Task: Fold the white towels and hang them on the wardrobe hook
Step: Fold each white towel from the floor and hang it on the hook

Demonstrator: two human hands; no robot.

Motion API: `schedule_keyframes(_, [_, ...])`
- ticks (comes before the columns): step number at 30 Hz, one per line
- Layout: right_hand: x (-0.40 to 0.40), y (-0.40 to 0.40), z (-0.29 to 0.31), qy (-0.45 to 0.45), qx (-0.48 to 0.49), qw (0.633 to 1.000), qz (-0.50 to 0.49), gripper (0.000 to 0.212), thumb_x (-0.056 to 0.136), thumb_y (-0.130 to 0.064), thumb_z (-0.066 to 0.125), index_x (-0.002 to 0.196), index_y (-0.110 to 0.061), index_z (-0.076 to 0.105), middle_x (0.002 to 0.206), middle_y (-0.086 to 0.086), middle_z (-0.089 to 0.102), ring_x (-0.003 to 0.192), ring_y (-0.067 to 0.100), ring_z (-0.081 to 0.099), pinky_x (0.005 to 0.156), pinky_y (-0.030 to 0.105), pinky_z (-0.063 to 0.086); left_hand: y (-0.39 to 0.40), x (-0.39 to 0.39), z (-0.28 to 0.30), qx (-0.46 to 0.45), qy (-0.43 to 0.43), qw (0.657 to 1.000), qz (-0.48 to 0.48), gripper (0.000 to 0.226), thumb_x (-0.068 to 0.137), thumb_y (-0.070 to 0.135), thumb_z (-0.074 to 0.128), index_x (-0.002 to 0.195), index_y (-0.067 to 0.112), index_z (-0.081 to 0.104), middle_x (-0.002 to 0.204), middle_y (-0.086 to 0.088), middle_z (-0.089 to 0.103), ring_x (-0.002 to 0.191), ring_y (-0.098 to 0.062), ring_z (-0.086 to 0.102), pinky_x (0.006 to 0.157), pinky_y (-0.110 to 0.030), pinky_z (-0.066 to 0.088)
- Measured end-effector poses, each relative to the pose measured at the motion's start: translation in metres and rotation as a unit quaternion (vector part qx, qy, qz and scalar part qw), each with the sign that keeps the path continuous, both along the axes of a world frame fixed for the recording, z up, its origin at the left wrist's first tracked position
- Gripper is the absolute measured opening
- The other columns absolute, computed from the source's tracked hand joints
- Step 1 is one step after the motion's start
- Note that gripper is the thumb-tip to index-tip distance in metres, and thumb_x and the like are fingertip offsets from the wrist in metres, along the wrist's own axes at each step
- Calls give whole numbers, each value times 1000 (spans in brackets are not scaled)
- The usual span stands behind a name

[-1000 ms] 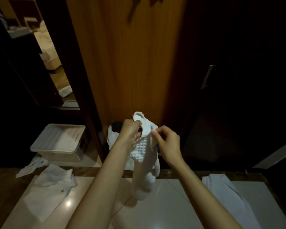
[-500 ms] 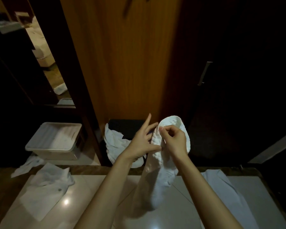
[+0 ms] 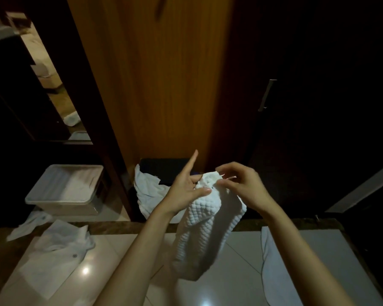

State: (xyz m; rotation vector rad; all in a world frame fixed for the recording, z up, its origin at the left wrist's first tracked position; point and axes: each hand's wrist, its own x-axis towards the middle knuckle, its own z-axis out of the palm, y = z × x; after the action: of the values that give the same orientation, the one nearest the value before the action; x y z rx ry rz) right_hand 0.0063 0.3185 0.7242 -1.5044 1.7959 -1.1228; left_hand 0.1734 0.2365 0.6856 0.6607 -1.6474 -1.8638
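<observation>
While other cloths lie unfolded on the surface (image 3: pixel 230 272), one white towel (image 3: pixel 205 219) is pinched by the left hand (image 3: pixel 187 188) and right hand (image 3: pixel 241 186), unhung.

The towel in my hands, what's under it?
Under the hanging towel lies the glossy white table. The towel hides the patch directly beneath it, so anything lying there cannot be seen.

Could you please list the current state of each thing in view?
White quilted towel: held up, hanging, partly folded.
Left hand: thumb pinching towel, index finger extended.
Right hand: fingers pinching towel's top.
Clear plastic lidded box: closed.
Dark wardrobe door: closed.
</observation>
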Motion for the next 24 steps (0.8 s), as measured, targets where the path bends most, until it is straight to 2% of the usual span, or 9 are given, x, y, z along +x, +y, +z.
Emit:
schedule_keyframes(2, [4, -2, 0, 26, -36, 999, -20, 21, 80, -18, 72, 98, -28, 66, 96, -11, 62, 85, -2, 59, 72, 12, 49, -2, -2, -1, 18, 4, 1000, 8, 100, 80, 2, 70, 145, 47, 8, 109, -7, 70, 100, -26, 68, 79, -39, 57])
schedule_keyframes(4, [8, -4, 1, 56, -60, 996, -23, 22, 78, -21, 74, 99, -26, 69, 94, -9, 58, 83, 0, 57, 70, 7, 45, -5, -2, -3, 30, 14, 999, 22, 98, 79, 2, 71, 146, 43, 11, 108, -6, 71, 100, -25, 68, 76, -31, 56])
schedule_keyframes(7, [17, -8, 2, 104, -51, 993, 9, 20, 79, -24, 73, 99, -21, 70, 91, -9, 62, 84, 0, 57, 72, 8, 42, -8, -1, -4, 25, 19, 999, 24, 91, 79, -1, 70, 145, 37, 20, 105, -9, 72, 101, -24, 67, 78, -26, 55])
schedule_keyframes(10, [16, -11, 7, 106, -26, 994, 32, 21, 80, -22, 73, 100, -20, 70, 92, -13, 66, 87, -4, 59, 77, 9, 43, -8, 2, -3, 28, 11, 1000, 10, 84, 78, -1, 71, 142, 32, 29, 102, -13, 72, 97, -29, 68, 80, -37, 57])
schedule_keyframes(14, [13, -10, 11, 171, -53, 983, 38, 5, 80, -19, 72, 85, -16, 71, 83, -14, 59, 77, -5, 55, 70, 9, 38, -10, 9, -3, 34, 15, 999, -28, 77, 80, 7, 70, 142, 34, 32, 106, -18, 69, 100, -35, 66, 85, -48, 54])
schedule_keyframes(16, [15, -10, 14, 212, -75, 973, 48, 6, 81, -18, 72, 84, -13, 71, 96, -13, 55, 88, -4, 50, 77, 9, 36, -14, 12, 0, 32, 19, 998, -51, 73, 82, 13, 68, 142, 34, 32, 107, -18, 69, 102, -35, 65, 86, -46, 54])
schedule_keyframes(18, [15, -12, 19, 233, -69, 967, 75, 6, 83, -18, 69, 86, -13, 71, 107, -14, 52, 99, -3, 47, 84, 10, 34, -18, 15, 5, 25, 16, 997, -76, 68, 85, 15, 65, 143, 32, 33, 100, -13, 71, 98, -28, 67, 83, -37, 54])
schedule_keyframes(21, [16, -15, 26, 208, -45, 971, 104, 6, 85, -16, 68, 89, -12, 69, 87, -12, 60, 79, -4, 55, 71, 5, 38, -23, 15, 10, 29, 11, 995, -94, 57, 86, 20, 64, 137, 29, 42, 102, -12, 70, 99, -26, 66, 82, -34, 54])
schedule_keyframes(24, [18, -17, 28, 252, -69, 961, 89, 8, 85, -10, 67, 92, -7, 70, 84, -4, 62, 79, 9, 61, 70, 10, 43, -23, 9, 11, 11, -9, 998, -66, 51, 84, 33, 64, 132, 27, 47, 112, -11, 68, 107, -26, 64, 89, -36, 53])
